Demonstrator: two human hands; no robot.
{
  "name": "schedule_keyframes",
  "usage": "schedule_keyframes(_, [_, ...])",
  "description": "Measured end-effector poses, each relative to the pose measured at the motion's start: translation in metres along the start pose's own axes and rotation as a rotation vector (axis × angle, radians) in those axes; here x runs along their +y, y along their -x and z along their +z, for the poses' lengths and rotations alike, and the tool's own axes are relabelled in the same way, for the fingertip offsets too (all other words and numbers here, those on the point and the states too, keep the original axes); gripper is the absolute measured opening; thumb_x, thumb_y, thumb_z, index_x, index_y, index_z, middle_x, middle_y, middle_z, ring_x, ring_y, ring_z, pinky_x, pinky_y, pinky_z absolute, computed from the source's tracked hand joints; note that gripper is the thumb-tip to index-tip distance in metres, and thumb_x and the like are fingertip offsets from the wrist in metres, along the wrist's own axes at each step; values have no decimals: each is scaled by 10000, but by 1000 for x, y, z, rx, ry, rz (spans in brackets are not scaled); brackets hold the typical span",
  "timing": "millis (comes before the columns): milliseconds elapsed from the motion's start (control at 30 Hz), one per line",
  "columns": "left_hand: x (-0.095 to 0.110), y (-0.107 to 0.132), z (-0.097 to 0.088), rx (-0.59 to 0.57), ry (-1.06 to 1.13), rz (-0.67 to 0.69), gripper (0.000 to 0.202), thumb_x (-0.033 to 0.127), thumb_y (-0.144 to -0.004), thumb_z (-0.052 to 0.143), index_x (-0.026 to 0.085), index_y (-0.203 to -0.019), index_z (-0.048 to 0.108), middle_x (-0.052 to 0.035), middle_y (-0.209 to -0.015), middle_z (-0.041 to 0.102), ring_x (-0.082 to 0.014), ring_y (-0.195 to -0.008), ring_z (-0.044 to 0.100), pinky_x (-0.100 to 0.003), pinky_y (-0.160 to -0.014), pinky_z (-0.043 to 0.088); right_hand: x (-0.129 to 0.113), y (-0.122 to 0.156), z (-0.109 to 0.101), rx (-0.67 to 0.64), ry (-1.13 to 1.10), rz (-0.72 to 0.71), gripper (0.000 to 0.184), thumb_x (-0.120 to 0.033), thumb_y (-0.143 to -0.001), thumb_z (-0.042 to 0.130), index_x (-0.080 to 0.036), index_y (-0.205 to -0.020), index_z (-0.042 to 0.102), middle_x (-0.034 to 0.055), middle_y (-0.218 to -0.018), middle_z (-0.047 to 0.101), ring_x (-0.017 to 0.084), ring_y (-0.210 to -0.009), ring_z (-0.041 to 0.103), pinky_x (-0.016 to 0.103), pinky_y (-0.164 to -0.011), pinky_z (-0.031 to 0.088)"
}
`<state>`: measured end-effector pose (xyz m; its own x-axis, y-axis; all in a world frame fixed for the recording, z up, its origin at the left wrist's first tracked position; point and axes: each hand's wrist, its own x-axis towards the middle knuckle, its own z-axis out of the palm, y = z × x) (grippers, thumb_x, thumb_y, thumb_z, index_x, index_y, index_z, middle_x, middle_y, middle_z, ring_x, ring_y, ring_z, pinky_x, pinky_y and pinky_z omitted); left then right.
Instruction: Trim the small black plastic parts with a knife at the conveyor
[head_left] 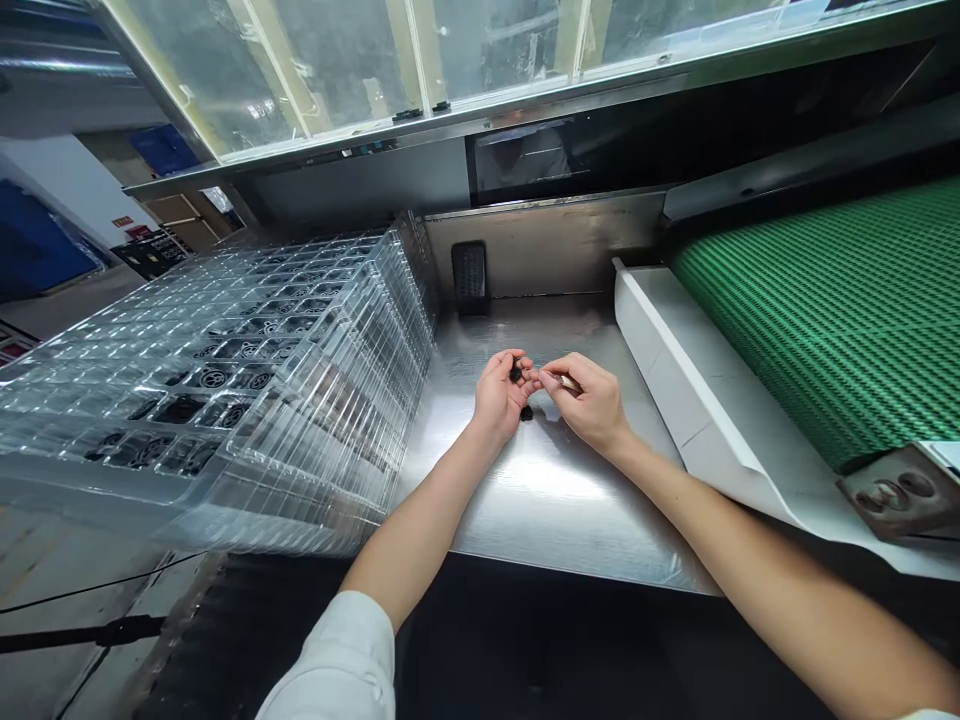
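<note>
A small black part [516, 372] is pinched in the curled fingers of the left hand [501, 395]. Just beside it, the right hand [589, 400] pinches a thin pale sliver [570, 382], too small to identify, and the two hands almost touch. A second black piece [526, 412] lies on the steel worktop [540, 480] just below the left hand. Stacked clear plastic trays [337, 400] holding round black parts sit to the left, and a green conveyor belt [817, 320] lies to the right.

black part [517, 372], green-checked conveyor belt [817, 320]
</note>
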<state>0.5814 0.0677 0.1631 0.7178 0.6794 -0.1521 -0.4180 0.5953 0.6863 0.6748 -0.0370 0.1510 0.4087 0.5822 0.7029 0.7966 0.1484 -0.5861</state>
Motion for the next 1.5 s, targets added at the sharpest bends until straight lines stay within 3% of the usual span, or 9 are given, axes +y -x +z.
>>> schedule_keyframes(100, [0,-1,1,45,67,13,166,143,-1037,402,155,-932,530,-29,-797,622,-115,-713,662,-258,-739,549,2,2,2,-21,-2,-46,191,-363,-986,576,-237,-960,717,51,-881,711,205,-746,626,333,-680,468])
schedule_keyframes(233, [-2,0,2,6,85,16,152,147,-1033,423,157,-929,533,-69,-869,677,-187,-893,730,-337,-863,559,6,3,4,-83,5,-52,161,-325,-979,591,-242,-1005,727,43,-902,709,206,-788,644,328,-706,484])
schedule_keyframes(333, [-4,4,5,-28,78,12,140,168,-1033,432,166,-933,529,-89,-948,710,-217,-978,732,-388,-927,551,11,4,7,-103,-2,-38,148,-294,-948,635,-245,-1057,723,34,-940,710,204,-827,658,324,-740,495])
schedule_keyframes(467, [-6,10,8,-88,45,31,175,188,-1047,405,173,-925,530,-109,-1038,730,-233,-1056,719,-378,-940,533,16,6,10,-86,-14,-35,215,-247,-920,662,-246,-1127,719,26,-990,707,191,-827,653,308,-744,500])
schedule_keyframes(833, [-9,8,5,-116,16,56,184,182,-1047,401,170,-917,530,-120,-1084,737,-223,-1019,723,-290,-775,509,15,3,12,-113,-116,56,225,-251,-864,690,-245,-1083,737,9,-923,675,187,-803,627,316,-758,497])
schedule_keyframes(1133, [-9,8,5,-113,27,75,169,182,-1041,411,174,-919,527,-114,-1059,750,-220,-1060,725,-383,-1010,490,12,4,11,-141,-142,73,246,-295,-853,690,-242,-1089,735,36,-1042,734,206,-853,668,346,-807,532])
schedule_keyframes(1500, [-10,11,7,-119,7,70,174,178,-1043,414,179,-911,527,-96,-1077,754,-217,-1056,729,-416,-1060,477,5,7,14,-141,-142,84,239,-260,-852,665,-236,-1076,743,42,-1041,745,214,-885,684,345,-816,545])
